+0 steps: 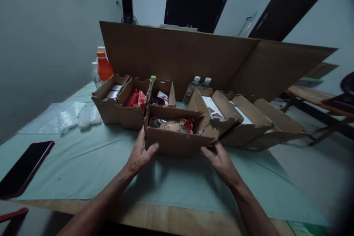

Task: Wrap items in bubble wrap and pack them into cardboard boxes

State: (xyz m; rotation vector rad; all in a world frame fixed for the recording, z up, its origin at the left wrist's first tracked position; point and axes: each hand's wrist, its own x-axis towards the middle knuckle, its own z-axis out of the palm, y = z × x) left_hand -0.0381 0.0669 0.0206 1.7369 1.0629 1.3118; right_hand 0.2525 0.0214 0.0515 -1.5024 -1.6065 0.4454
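A small open cardboard box [177, 143] sits at the front of the group, with packaged snacks [173, 125] in clear and red wrapping inside. My left hand [139, 155] is at its left end, fingers along the side and thumb across the front. At the right end, my right hand [218, 160] holds the lower corner, its fingertips partly hidden behind the cardboard. Behind it are a box of red packets [136, 98] and another with a dark and white package [162, 97].
Tilted cardboard boxes [249, 121] line the right side. A tall cardboard panel [177, 49] stands behind, near clear bottles [190, 90] and an orange bottle [104, 67]. Bubble wrap [55, 118] and a phone [24, 167] lie left on the green cloth [91, 169].
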